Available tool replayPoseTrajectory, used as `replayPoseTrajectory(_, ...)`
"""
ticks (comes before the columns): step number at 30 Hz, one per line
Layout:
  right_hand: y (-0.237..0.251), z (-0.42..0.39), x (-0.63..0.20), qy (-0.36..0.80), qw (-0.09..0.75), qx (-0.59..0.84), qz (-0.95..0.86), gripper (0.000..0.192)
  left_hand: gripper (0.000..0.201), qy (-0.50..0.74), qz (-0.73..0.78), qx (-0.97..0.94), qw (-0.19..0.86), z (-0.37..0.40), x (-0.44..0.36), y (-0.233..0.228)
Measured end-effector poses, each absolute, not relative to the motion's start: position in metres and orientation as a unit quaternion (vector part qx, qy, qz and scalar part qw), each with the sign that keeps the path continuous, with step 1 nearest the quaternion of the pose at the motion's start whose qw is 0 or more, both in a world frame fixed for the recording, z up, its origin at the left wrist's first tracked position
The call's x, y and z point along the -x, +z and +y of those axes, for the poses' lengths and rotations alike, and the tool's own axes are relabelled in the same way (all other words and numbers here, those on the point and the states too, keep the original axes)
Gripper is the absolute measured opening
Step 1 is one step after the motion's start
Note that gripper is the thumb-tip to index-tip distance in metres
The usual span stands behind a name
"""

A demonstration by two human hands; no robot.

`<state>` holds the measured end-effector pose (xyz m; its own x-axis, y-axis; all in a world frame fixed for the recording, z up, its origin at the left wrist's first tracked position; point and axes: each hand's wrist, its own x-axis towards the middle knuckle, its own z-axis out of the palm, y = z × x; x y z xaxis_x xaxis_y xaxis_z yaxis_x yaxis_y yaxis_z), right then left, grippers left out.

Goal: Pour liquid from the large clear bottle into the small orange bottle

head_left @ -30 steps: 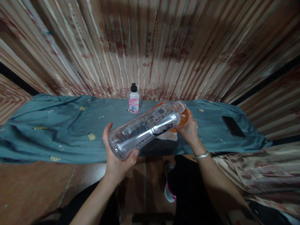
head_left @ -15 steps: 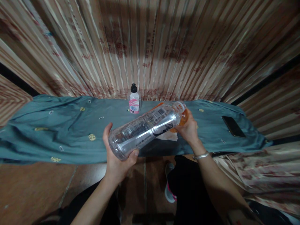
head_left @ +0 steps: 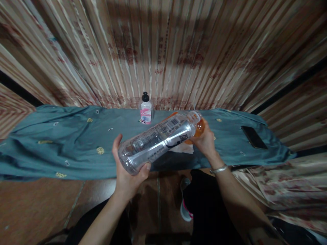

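A large clear plastic bottle (head_left: pixel 153 144) with a silver printed label is tilted across the middle, its base low at left and its neck up at right. My left hand (head_left: pixel 129 173) is closed round the base, thumb in front and a finger behind. At the neck end, my right hand (head_left: pixel 205 139) curls round an orange see-through plastic thing (head_left: pixel 200 127). More orange shows behind the bottle, which hides most of that thing; its full shape cannot be made out. A white tissue-like sheet (head_left: pixel 182 148) lies partly under the bottle.
A small bottle (head_left: pixel 145 112) with black cap and pink label stands upright at the back of the table's teal cloth (head_left: pixel 76 136). A black phone (head_left: pixel 253 137) lies at the right. Pleated patterned curtains (head_left: pixel 158 51) hang behind, with a dark rail on each side.
Hardly anything differs. Both hands and the tilted bottle keep their places; the view has shifted very slightly.
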<state>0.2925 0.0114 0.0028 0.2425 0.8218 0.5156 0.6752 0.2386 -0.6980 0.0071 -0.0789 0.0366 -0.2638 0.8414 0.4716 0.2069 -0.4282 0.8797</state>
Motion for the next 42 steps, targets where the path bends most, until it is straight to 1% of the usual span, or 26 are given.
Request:
replayPoseTrajectory(15, 0.0014, 0.0123, -0.2934, 0.081, 0.495, 0.613, -0.61, 0.092, 0.1, 0.636, 0.461, -0.557, 0.269, -0.0791, -0.0051, 0.0366)
replayPoseTrajectory(21, -0.0003, 0.0134, -0.2939, 0.073, 0.495, 0.614, -0.611, 0.094, 0.099, 0.636, 0.474, -0.555, 0.252, -0.0785, -0.0064, 0.0378)
replayPoseTrajectory(25, -0.0015, 0.0139, -0.2945, 0.063, 0.495, 0.614, -0.611, 0.093, 0.104, 0.636, 0.474, -0.554, 0.253, -0.0781, -0.0064, 0.0377)
replayPoseTrajectory(33, 0.002, 0.0125, -0.2929, 0.081, 0.493, 0.617, -0.608, 0.094, 0.103, 0.633, 0.477, -0.55, 0.263, -0.0791, -0.0061, 0.035)
replayPoseTrajectory(37, 0.0011, 0.0129, -0.293, 0.084, 0.5, 0.609, -0.61, 0.094, 0.106, 0.634, 0.482, -0.544, 0.264, -0.0779, -0.0058, 0.0351)
replayPoseTrajectory(42, -0.001, 0.0137, -0.2938, 0.068, 0.499, 0.607, -0.615, 0.091, 0.107, 0.626, 0.491, -0.537, 0.28, -0.079, -0.0051, 0.0348)
